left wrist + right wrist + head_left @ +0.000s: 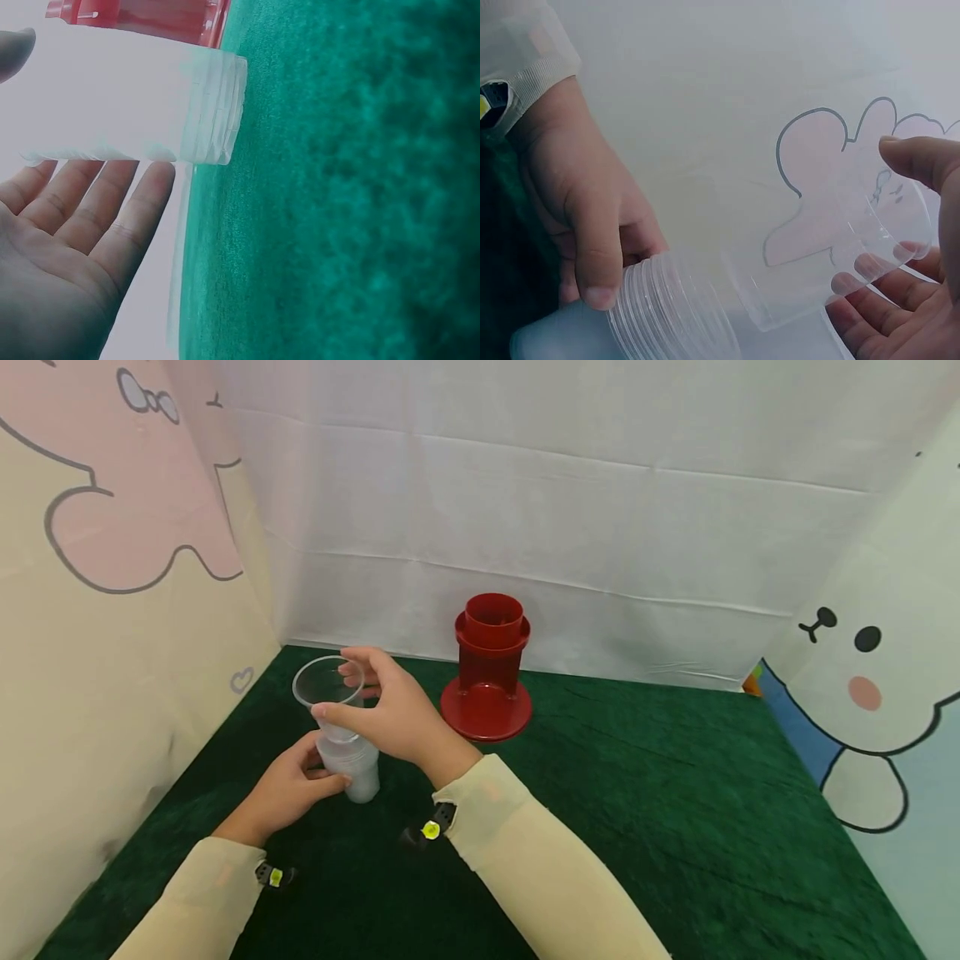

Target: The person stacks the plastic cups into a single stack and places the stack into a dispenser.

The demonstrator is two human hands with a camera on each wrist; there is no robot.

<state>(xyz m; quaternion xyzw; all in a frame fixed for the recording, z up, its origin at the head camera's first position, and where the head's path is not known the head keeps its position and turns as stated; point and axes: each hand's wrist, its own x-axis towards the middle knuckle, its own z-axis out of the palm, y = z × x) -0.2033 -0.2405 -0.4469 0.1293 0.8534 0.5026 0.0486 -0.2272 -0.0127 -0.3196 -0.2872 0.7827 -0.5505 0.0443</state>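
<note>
A stack of clear plastic cups (358, 770) stands nearly upright at the left of the green cloth, its nested rims uppermost. My left hand (288, 789) holds the stack from the left, with the thumb in front and the fingers around the far side. Just above it, my right hand (401, 714) grips a single clear plastic cup (840, 251) between thumb and fingers. That cup is mouth up in the head view, its base close over the stack's top rims. Whether the two touch is hard to tell.
Behind and right of the hands stands a red cylindrical holder (491, 664) on a round base. Green cloth (637, 793) covers the table. A white curtain (562, 510) closes the back, with cartoon-printed sheets (112, 635) at both sides.
</note>
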